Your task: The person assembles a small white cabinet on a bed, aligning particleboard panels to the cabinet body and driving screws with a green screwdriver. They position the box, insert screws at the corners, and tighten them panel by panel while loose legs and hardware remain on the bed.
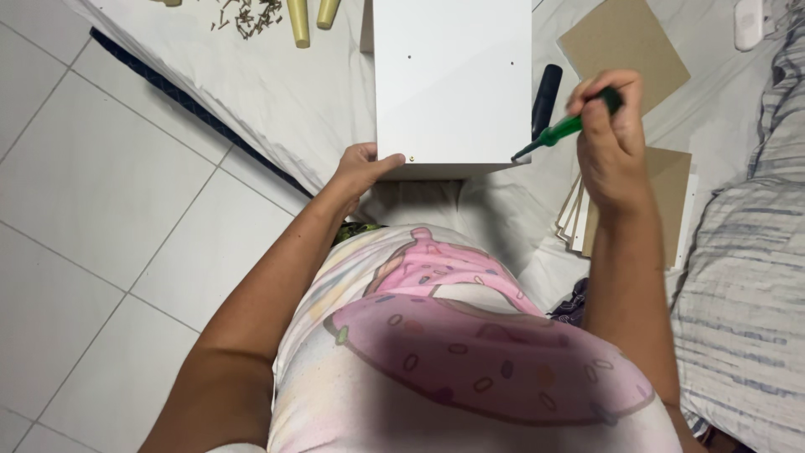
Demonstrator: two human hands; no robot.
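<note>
View from a head-worn camera looking straight down at a person's torso and two bare arms. At the top centre of the frame a white panel, part of a flat-pack furniture piece, stands on a white sheet spread over a pale tiled floor. The left hand, just left of centre, grips the panel's lower left corner, thumb on the top face beside a small screw. The right hand, at upper right, is clenched around the handle of a green screwdriver; its dark tip slants down and left to the panel's lower right corner. Just behind the screwdriver, beside the panel's right edge, lies a black cylindrical tool handle. Under the right wrist, at centre right, sits a stack of thin brown boards with white edges; another brown board lies above it near the top right. In the upper left, a scatter of small screws lies next to two pale yellow tapered furniture legs. Striped blue and white bedding fills the right edge. The lower centre shows a pale shirt printed with pink doughnut shapes.
</note>
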